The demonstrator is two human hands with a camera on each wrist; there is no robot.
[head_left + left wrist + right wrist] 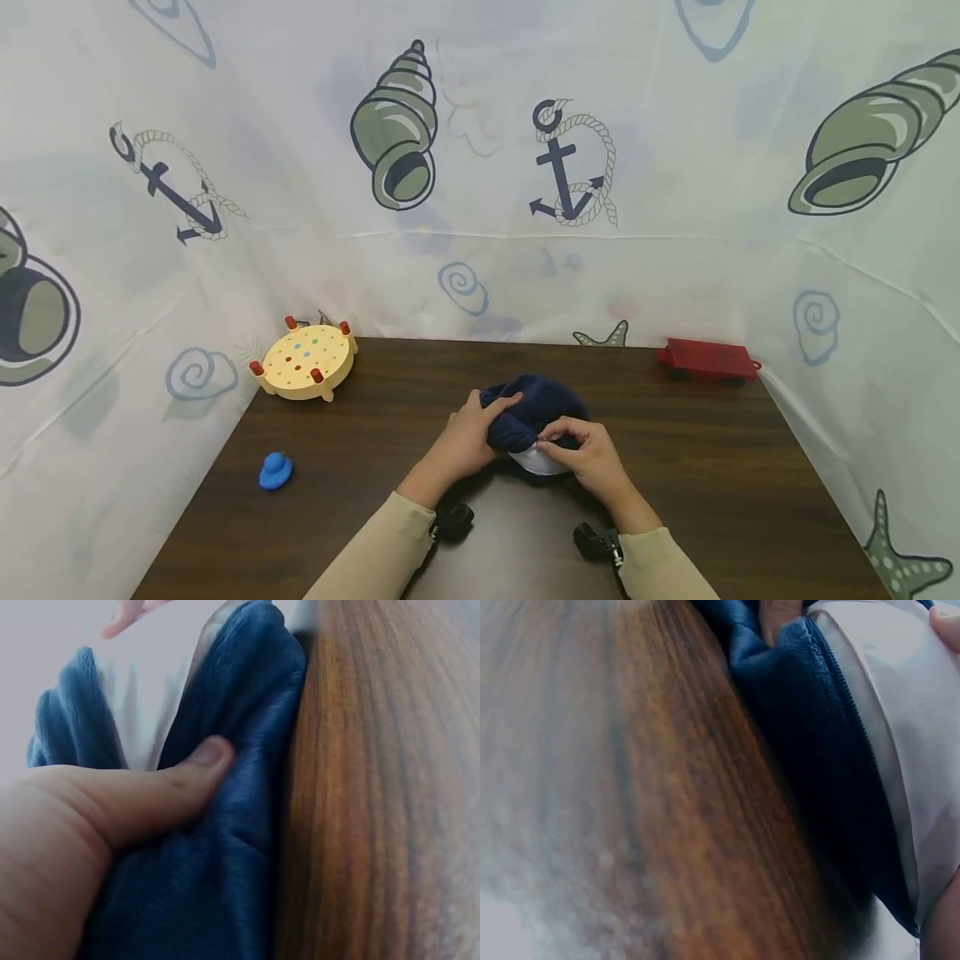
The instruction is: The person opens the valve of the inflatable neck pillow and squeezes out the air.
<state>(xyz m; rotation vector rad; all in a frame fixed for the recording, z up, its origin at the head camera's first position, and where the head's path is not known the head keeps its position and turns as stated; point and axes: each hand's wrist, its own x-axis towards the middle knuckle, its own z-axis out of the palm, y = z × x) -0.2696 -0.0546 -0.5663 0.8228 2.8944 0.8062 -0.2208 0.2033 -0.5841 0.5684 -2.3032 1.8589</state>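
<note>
A navy plush pillow cover (pixel 536 404) lies on the table in front of me, its zipper edge (pixel 847 697) parted. White inner lining (pixel 146 697) shows through the gap. My left hand (pixel 465 437) grips the cover from its left side; in the left wrist view the thumb (pixel 187 776) presses on the navy fabric beside the bottom of the opening. On the other side, my right hand (pixel 591 458) pinches the edge of the opening between thumb and index finger. Whatever small part lies between those fingertips is hidden.
At the back left stands a round yellow toy (pixel 307 360) with red-tipped pegs. A small blue hat-shaped toy (pixel 276 471) lies nearer, on the left. Toward the back right corner is a red toy wagon (pixel 708 360). Patterned cloth (pixel 480 183) hangs behind the dark wooden table (pixel 720 483).
</note>
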